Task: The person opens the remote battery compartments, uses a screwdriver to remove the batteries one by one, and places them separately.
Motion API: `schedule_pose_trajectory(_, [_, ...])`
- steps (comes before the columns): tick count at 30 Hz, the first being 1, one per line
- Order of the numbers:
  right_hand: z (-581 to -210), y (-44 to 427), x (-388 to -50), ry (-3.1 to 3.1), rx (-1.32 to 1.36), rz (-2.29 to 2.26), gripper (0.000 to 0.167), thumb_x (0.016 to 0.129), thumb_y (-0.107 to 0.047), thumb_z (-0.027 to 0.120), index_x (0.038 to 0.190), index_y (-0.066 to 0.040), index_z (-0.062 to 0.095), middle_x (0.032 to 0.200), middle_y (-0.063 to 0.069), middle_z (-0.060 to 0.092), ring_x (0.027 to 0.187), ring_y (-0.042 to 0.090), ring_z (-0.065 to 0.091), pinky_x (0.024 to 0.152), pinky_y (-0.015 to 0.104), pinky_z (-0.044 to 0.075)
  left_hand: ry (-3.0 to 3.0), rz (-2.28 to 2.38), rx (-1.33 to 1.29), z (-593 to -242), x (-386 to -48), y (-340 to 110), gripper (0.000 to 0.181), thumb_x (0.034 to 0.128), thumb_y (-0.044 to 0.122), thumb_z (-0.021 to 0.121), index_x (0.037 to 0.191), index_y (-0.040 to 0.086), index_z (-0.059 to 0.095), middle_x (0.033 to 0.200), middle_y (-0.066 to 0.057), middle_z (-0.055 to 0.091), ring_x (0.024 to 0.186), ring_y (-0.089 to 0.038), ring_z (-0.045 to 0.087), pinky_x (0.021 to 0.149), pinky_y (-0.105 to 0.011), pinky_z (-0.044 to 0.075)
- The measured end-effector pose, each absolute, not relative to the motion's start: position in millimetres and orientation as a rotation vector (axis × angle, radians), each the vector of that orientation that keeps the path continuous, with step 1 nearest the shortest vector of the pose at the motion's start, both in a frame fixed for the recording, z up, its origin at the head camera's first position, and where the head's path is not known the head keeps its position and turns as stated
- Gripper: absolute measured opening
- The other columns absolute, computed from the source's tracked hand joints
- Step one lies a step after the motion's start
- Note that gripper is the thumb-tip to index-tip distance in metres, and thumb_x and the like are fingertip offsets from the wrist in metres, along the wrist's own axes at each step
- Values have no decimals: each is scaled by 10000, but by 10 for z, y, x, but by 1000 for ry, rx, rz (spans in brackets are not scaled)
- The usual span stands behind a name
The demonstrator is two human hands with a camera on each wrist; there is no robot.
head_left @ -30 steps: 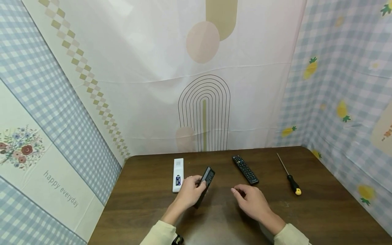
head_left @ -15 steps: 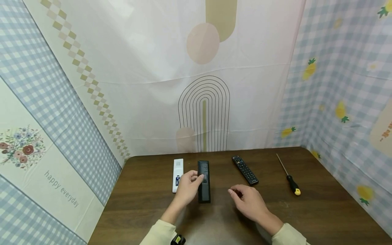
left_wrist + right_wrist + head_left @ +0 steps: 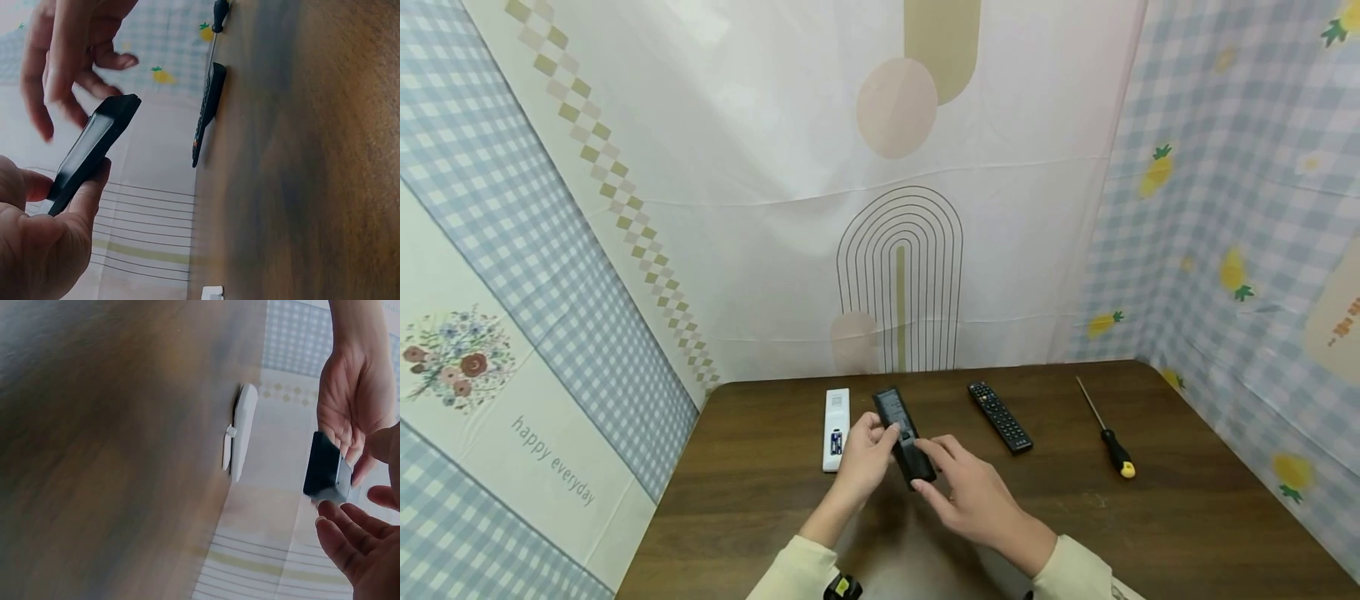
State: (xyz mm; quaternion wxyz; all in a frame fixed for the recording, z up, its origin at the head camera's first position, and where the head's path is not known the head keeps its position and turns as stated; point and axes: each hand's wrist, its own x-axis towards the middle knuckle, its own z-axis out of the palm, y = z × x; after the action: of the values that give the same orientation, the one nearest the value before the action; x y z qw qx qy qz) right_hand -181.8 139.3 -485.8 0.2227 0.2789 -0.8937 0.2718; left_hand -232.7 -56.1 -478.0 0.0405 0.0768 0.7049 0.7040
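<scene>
Wood-grain bench (image 3: 737,517) carries everything except the black remote (image 3: 910,454), which is held up above its middle, between both hands. Left hand (image 3: 861,462) pinches the black remote by its left long side, thumb on the back. Right hand (image 3: 972,492) is at the end closer to the bench's near edge, thumb and fingers apart around that end; no firm grip shows, and whether the fingertips touch is hard to tell.

Step in hand, as judged: steadying the black remote back-up and getting the right hand set on its back panel, likely the battery cover. Next move calls for a solid left pinch plus right-thumb or fingertip pressure along the panel, without twisting the remote.

Black remote: back faces up toward the person. Long axis runs from far-left to near-right; far end points at the bench's far edge, slightly toward the far left corner. Tilted, near end apparently lower.

White remote (image 3: 837,412) lies toward the far left corner, battery compartment uncovered. Keypad remote (image 3: 1000,418), buttons up, sits right of middle near the far edge. Screwdriver (image 3: 1112,444) lies toward the far right corner, tip to the far edge. Batteries (image 3: 837,443) sit inside the white remote.
</scene>
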Motion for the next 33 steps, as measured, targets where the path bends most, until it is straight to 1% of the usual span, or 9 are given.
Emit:
schedule_pose_trajectory(4, [-4821,1328,-1856,-2518,770,674,531,957,-329,814,1424,-132,655,1262,52,657,798,40,559,648,192,501,2141,2148,265,-4811,-2320,-531,271,1108,140,552,1266,-79,523,1167,-288,771,962,-217,782,831,-297,643])
schedule_pose_trajectory(9, [-4803,1289,-1916,-2599,719,626,486,946,-337,819,1367,-143,674,1224,52,641,897,95,612,710,258,558,2159,2126,264,-4830,-2316,-519,259,1106,144,561,1248,-69,527,1154,-278,778,941,-201,776,794,-270,631])
schedule_pose_trajectory(11, [-4804,1278,-1941,-2611,706,633,453,944,-324,820,1333,-145,676,1185,39,639,879,83,591,690,242,538,2165,2118,266,-4832,-2312,-514,257,1106,150,563,1247,-62,530,1160,-271,781,958,-204,777,794,-264,628])
schedule_pose_trajectory(15, [-4807,1254,-1996,-2619,691,635,392,953,-300,812,1282,-139,671,1080,9,625,795,53,507,613,197,455,2201,2096,288,-4849,-2314,-498,251,1101,147,573,1246,-55,540,1162,-266,785,1014,-237,786,788,-238,611])
schedule_pose_trajectory(18, [-4809,1241,-2032,-2636,680,615,350,962,-299,804,1245,-148,666,1030,-7,625,771,52,475,594,193,421,2267,2049,318,-4881,-2324,-477,225,1093,131,584,1224,-50,559,1134,-261,793,1035,-259,793,781,-215,601])
schedule_pose_trajectory(22, [-4812,1236,-2068,-2665,668,595,290,954,-289,813,1157,-173,642,993,-28,648,762,46,497,607,208,432,2328,1997,363,-4913,-2321,-446,196,1078,115,599,1183,-48,572,1084,-252,802,1006,-252,796,762,-201,596])
schedule_pose_trajectory(25, [-4828,1234,-2091,-2675,665,598,271,948,-275,823,1096,-180,618,959,-35,660,716,40,500,594,212,429,2338,1982,364,-4926,-2305,-429,191,1076,116,596,1178,-43,572,1074,-245,804,993,-236,789,747,-188,578])
schedule_pose_trajectory(29, [-4865,1229,-2114,-2667,666,595,265,950,-270,820,1070,-175,604,930,-36,662,671,29,495,575,206,420,2340,1989,335,-4946,-2287,-414,197,1084,126,586,1189,-40,574,1081,-240,802,1001,-219,780,739,-171,556])
schedule_pose_trajectory(33, [-4897,1230,-2122,-2657,657,590,261,953,-246,812,1065,-166,590,900,-51,644,648,26,477,552,199,395,2334,2007,328,-4965,-2286,-394,198,1082,133,594,1175,-42,580,1063,-235,803,933,-162,759,720,-171,546])
